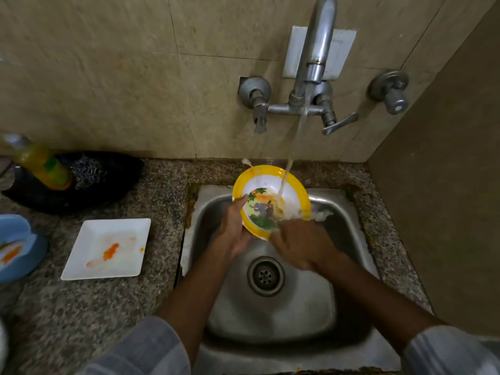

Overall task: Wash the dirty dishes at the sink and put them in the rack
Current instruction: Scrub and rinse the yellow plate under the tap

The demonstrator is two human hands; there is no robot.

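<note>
A yellow-rimmed plate (266,190) with a cartoon picture is tilted over the steel sink (273,315), under running water from the tap (315,58). My left hand (234,230) grips the plate's left lower rim. My right hand (300,246) is blurred at the plate's lower right edge, fingers against its face; whether it holds anything I cannot tell. On the counter to the left lie a dirty white square plate (108,249) with orange smears and a blue dish (16,247) with food remains.
A black tray (108,180) at the back left holds a yellow soap bottle (44,165) and a steel scrubber (88,171). The speckled granite counter (81,315) surrounds the sink. A side wall (446,198) stands close on the right. No rack is in view.
</note>
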